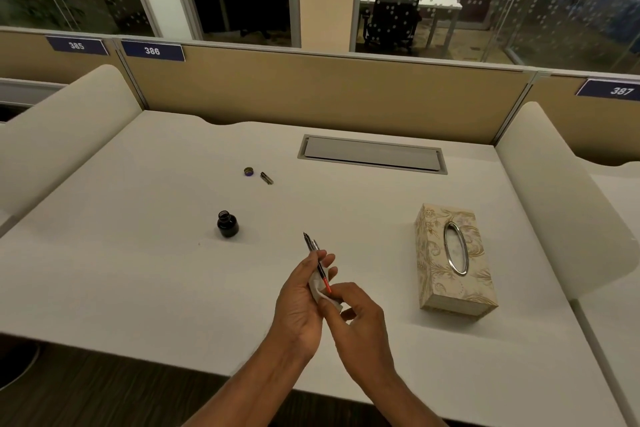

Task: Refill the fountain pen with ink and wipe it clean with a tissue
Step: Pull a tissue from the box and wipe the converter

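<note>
Above the white desk (138,270), my left hand (301,298) grips the fountain pen section (313,250), nib pointing up and away, with its red converter (327,282) at the lower end. A white tissue (318,288) is tucked in that same hand under the pen. My right hand (356,315) pinches the end of the red converter and touches the tissue. The open ink bottle (228,224) stands upright on the desk to the left of my hands. Its cap (248,171) and the pen barrel (267,178) lie farther back.
A patterned tissue box (453,260) with an oval metal slot lies on the desk to the right. A grey cable hatch (372,154) is set in the desk at the back. Partitions bound the back and both sides of the desk.
</note>
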A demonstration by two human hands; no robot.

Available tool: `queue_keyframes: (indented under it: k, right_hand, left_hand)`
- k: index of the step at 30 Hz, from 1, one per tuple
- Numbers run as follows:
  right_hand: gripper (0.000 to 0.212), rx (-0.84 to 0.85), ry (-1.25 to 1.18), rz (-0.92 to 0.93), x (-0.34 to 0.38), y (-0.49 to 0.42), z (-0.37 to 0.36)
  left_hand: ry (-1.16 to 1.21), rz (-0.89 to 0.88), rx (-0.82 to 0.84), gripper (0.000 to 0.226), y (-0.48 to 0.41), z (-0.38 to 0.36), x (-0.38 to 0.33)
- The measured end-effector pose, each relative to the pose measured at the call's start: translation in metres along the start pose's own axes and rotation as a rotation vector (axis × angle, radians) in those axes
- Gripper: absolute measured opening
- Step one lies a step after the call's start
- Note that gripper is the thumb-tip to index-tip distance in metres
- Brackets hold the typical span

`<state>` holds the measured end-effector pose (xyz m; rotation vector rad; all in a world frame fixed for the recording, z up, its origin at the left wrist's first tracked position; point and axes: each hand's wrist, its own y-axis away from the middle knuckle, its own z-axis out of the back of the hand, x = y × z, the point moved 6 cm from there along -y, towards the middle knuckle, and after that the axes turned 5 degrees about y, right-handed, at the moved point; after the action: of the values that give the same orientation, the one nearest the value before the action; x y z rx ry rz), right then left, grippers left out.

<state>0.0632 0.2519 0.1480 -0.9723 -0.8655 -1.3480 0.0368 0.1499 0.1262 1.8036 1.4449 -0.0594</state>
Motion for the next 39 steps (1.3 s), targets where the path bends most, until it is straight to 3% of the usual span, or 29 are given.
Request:
queue_keyframes:
  k: [2, 8, 16, 22, 31, 39]
  right_hand:
    - [0.016, 0.041, -0.007, 0.007, -0.001, 0.003, -0.001]
    - [0.044, 0.071, 0.008, 0.084, 0.000, 0.013, -0.001]
    - [0.034, 0.109, 0.338, 0.300, 0.003, 0.022, -0.010]
    - [0.043, 0.242, 0.176, 0.235, 0.010, 0.014, -0.038]
    - [0.047, 0.175, 0.086, 0.267, 0.016, 0.006, -0.084]
    - [0.048, 0.130, 0.160, 0.323, 0.017, 0.005, -0.101]
  left_hand:
    - [0.030, -0.007, -0.019, 0.016, 0.001, 0.002, 0.003]
    - [0.021, -0.043, -0.072, 0.019, 0.006, 0.005, 0.010]
    - [0.056, -0.101, -0.087, 0.023, 0.007, 0.011, 0.009]
    - [0.023, -0.070, -0.110, 0.021, -0.003, 0.027, -0.008]
    - [0.078, 0.037, -0.011, 0.022, -0.028, 0.056, -0.046]
    - [0.035, 0.002, 0.000, 0.020, -0.049, 0.070, -0.068]
